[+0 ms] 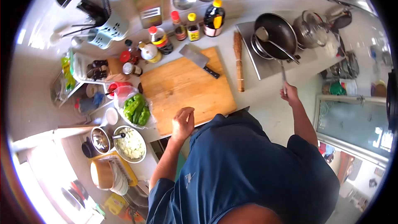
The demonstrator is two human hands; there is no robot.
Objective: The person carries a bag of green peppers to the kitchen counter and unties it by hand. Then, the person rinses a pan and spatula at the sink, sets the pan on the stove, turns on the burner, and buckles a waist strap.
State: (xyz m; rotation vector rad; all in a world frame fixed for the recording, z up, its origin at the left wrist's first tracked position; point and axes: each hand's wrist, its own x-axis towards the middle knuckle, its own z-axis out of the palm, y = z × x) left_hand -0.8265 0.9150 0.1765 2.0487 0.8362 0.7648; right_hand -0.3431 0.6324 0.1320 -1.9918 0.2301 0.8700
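Note:
My right hand [291, 94] is closed round the long handle of a black wok [277, 23] on the stove. A metal ladle [282, 48] lies across the wok, its handle over the near rim. My left hand [183, 122] is at the near edge of a wooden cutting board [178, 87], fingers loosely bent and nothing visible in them. A cleaver [195, 56] with a black handle rests on the far part of the board. Left of the board, green peppers [136, 110] sit in a clear plastic bag.
Sauce bottles [192, 28] line the back of the counter. A bundled straw brush [237, 60] lies between board and stove. A lidded glass pot [313, 31] stands right of the wok. At left are a bowl of chopped pale vegetable [130, 145] and a metal bowl [100, 140].

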